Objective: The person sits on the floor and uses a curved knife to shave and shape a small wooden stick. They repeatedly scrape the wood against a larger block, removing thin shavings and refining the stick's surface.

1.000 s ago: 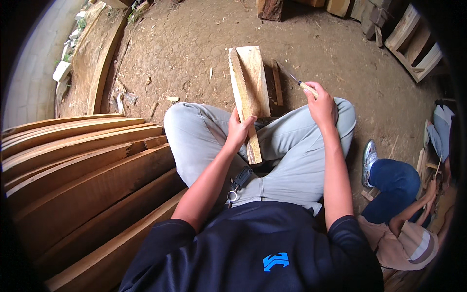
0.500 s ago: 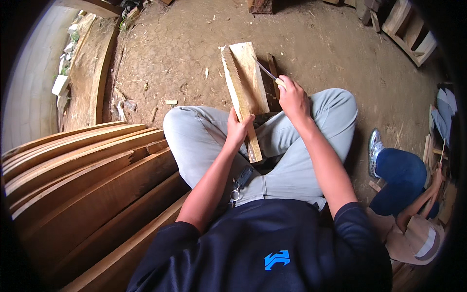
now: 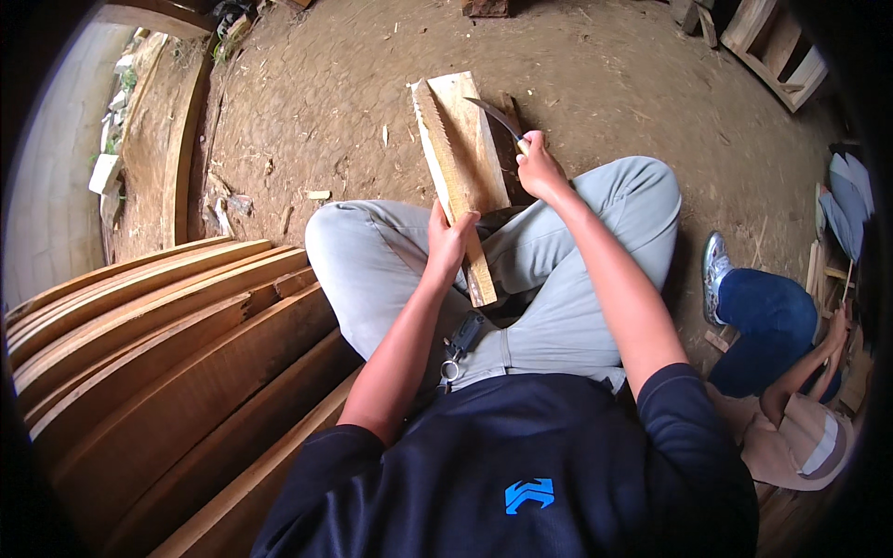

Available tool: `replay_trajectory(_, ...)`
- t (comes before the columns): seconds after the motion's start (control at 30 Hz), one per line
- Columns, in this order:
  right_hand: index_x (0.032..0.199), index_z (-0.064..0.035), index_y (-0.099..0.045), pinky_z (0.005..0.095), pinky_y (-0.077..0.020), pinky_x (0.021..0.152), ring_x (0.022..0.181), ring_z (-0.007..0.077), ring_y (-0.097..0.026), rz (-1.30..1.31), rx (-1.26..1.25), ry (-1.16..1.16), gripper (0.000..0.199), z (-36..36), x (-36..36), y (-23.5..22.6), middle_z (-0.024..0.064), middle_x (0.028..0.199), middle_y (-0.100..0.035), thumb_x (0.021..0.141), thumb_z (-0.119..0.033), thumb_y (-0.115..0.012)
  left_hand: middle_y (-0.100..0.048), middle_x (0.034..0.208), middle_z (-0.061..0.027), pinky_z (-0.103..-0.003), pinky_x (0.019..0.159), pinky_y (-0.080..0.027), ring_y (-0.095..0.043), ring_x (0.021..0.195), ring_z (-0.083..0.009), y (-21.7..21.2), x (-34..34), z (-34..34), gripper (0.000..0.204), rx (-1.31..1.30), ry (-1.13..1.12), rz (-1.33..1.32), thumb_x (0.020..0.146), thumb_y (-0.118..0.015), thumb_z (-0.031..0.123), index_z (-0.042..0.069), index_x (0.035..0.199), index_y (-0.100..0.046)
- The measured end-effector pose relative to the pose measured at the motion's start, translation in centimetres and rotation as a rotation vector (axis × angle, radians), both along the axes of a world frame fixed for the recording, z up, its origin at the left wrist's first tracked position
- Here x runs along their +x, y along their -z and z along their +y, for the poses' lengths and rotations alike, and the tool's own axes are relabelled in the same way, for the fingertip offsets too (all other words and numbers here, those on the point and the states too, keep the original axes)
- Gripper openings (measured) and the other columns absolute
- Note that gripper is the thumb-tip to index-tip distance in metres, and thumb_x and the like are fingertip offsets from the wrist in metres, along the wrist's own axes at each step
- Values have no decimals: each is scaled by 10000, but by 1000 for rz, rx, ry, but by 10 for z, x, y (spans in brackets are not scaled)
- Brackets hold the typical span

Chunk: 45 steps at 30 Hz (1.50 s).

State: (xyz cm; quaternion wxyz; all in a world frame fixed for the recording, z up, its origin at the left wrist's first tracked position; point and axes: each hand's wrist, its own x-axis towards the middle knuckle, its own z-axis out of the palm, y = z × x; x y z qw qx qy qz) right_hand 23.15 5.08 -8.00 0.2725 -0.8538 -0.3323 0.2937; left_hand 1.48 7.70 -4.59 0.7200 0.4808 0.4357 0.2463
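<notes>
A pale wooden plank lies tilted between my knees, its far end on the dirt floor and its near end over my lap. Its left edge looks rough and chopped. My left hand grips the plank near its lower end. My right hand holds a curved dark blade by its handle, the blade lying across the plank's upper right part. I sit with knees bent in light grey trousers.
Long curved wooden boards are stacked at my left. Another person in blue trousers crouches at my right. Wooden frames stand at the far right, wood scraps lie on the dirt floor.
My right hand has swung the blade from right of the plank leftward onto its upper part. My left hand keeps its grip on the plank.
</notes>
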Motion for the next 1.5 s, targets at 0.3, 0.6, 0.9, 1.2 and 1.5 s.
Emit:
replay_trajectory(0.3, 1273, -36, -409, 509, -435, 954, 1152, 441, -536, -74, 57, 18, 353, 19, -6, 23, 272, 1254, -546, 962, -185, -483, -590, 956, -38, -278, 725, -451, -552, 820, -129, 2, -2, 0, 355, 28, 13, 46, 838, -627, 101, 30, 1164, -509)
replay_trajectory(0.6, 1279, -88, -487, 529, -449, 922, 1127, 422, -559, -53, -51, 97, 412, 17, -13, -2, 219, 1201, -598, 1022, -383, -358, -590, 938, -41, -285, 722, -462, -552, 799, -127, 6, -1, 1, 347, 46, 0, 28, 838, -632, 97, 27, 1153, -504)
replay_trajectory(0.9, 1204, -93, -551, 528, -464, 847, 995, 430, -602, -181, 146, 182, 307, 37, -9, -6, 245, 1059, -631, 992, -299, -464, -593, 964, -52, -294, 746, -469, -559, 833, -137, 3, 3, -4, 377, 117, -11, 35, 825, -638, 99, 20, 1167, -501)
replay_trajectory(1.2, 1189, -113, -569, 500, -486, 825, 1014, 391, -617, -96, 5, 191, 290, 6, -16, -14, 185, 1026, -641, 972, -291, -495, -598, 1024, -56, -292, 777, -474, -566, 888, -142, 6, 2, -4, 414, 86, 3, 113, 823, -650, 93, 14, 1200, -497)
replay_trajectory(1.5, 1223, -161, -578, 489, -488, 841, 1041, 374, -615, -162, 0, 190, 303, 23, -10, -27, 145, 1111, -650, 955, -294, -527, -596, 1047, -62, -284, 828, -462, -559, 932, -140, 7, 1, -2, 427, 54, 31, 148, 819, -663, 68, -2, 1203, -492)
